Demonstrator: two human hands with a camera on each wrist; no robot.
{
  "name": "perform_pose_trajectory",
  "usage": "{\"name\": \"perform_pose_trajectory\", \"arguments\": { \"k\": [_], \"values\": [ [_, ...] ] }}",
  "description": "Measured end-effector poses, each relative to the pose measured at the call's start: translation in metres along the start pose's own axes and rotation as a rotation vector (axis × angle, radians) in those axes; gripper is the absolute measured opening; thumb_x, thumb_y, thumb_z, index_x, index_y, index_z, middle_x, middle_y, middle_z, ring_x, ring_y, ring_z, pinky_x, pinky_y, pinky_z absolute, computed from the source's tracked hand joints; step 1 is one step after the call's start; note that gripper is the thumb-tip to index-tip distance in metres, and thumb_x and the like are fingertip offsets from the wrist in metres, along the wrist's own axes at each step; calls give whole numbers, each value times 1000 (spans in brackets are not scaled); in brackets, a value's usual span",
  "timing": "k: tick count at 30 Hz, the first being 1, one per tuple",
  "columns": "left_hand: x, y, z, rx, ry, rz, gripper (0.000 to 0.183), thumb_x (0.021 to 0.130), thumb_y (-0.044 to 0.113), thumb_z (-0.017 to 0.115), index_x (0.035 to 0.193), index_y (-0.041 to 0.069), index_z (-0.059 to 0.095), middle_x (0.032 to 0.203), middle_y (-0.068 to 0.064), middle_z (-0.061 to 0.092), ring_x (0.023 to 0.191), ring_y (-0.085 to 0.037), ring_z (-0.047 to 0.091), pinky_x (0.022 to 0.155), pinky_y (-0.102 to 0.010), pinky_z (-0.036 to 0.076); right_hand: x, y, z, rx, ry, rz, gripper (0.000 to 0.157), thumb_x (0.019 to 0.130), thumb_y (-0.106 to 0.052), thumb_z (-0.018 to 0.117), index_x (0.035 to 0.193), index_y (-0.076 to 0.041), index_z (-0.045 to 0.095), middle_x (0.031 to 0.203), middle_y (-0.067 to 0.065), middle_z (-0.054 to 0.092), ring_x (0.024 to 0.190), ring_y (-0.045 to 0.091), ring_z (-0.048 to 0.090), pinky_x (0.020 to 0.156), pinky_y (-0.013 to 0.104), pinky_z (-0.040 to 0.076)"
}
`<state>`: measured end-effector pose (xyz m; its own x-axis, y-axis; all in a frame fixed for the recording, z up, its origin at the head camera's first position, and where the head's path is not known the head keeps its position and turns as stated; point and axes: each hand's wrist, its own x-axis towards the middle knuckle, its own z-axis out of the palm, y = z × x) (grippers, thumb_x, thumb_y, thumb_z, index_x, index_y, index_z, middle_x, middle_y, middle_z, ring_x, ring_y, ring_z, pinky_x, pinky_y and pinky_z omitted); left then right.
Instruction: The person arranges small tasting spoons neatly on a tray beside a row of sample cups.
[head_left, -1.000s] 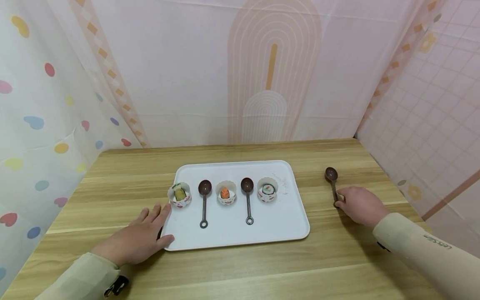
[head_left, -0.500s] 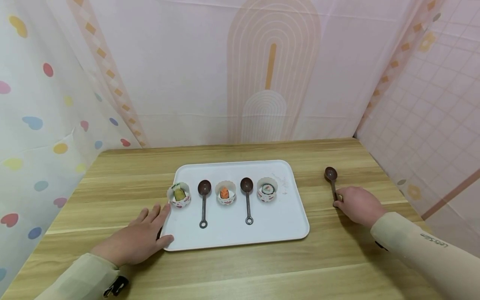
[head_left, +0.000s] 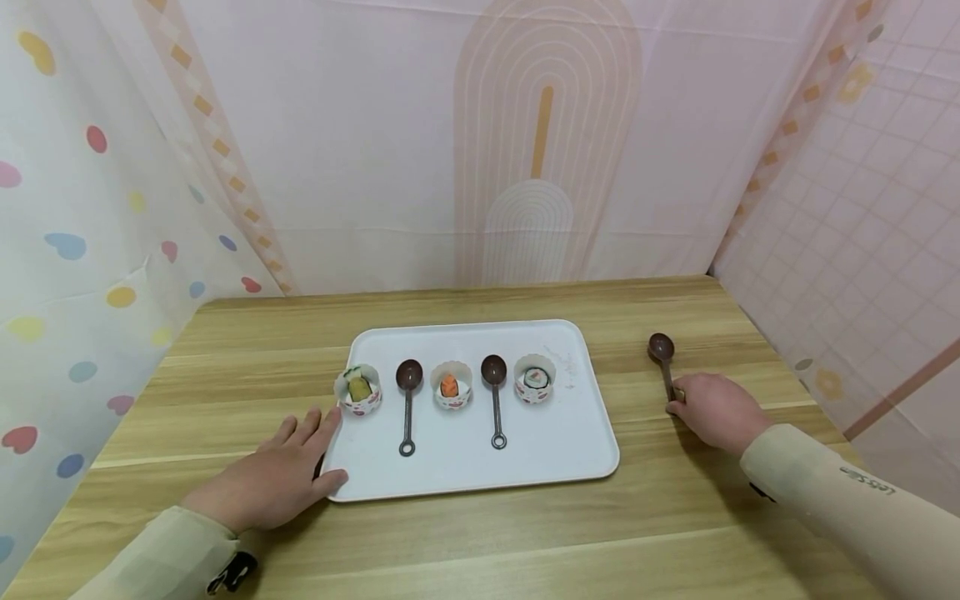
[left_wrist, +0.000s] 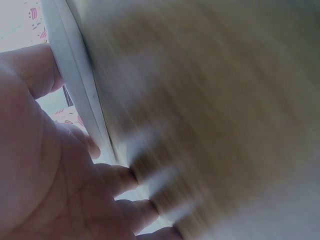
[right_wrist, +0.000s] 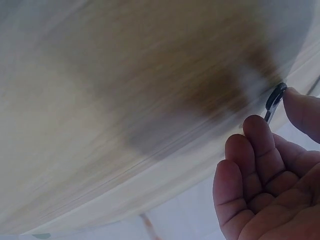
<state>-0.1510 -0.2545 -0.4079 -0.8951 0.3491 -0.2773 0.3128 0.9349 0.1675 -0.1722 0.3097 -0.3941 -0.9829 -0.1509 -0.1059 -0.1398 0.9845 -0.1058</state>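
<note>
At the right of the table in the head view, my right hand (head_left: pixel 716 410) pinches the handle of a dark brown long-handled scoop (head_left: pixel 662 347) between thumb and fingers. Its round bowl points away from me. In the right wrist view the scoop's ring end (right_wrist: pixel 276 97) shows beside the thumb, the other fingers lightly bent. My left hand (head_left: pixel 266 483) lies with fingers spread at the left edge of a white tray (head_left: pixel 450 465), thumb over the rim. Two like scoops, a left one (head_left: pixel 408 377) and a right one (head_left: pixel 494 372), lie on the tray.
Between and beside the scoops stand three patterned paper cups: a left cup (head_left: pixel 363 406) with a green-yellow piece, a middle cup (head_left: pixel 453 403) with an orange-topped piece and a right cup (head_left: pixel 534 395) with a sushi-roll-like piece. Curtains (head_left: pixel 360 150) hang behind the wooden table (head_left: pixel 450 550).
</note>
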Motion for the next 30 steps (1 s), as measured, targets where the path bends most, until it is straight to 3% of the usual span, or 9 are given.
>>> {"name": "perform_pose_trajectory", "arguments": {
  "k": [9,20,30],
  "values": [
    [0,0,0,3,4,4,93,104,59,54,166,-2,22,164,-40,27,147,-71,22,115,-76,33,1,1,2,25,9,-2,17,98,-17,73,85,-7,66,71,1,62,68,19,55,65,42,51],
    [0,-1,0,8,2,-5,93,104,60,54,166,-2,22,165,-39,26,147,-70,22,114,-76,34,6,-2,0,70,-30,49,19,98,-14,72,103,4,74,86,10,74,73,20,60,73,45,57],
    [0,-2,1,9,4,4,93,104,60,54,166,-2,22,164,-40,27,147,-71,23,114,-76,34,8,1,1,129,-53,84,25,98,-14,70,108,9,74,98,19,77,80,23,64,82,50,58]
  ]
}}
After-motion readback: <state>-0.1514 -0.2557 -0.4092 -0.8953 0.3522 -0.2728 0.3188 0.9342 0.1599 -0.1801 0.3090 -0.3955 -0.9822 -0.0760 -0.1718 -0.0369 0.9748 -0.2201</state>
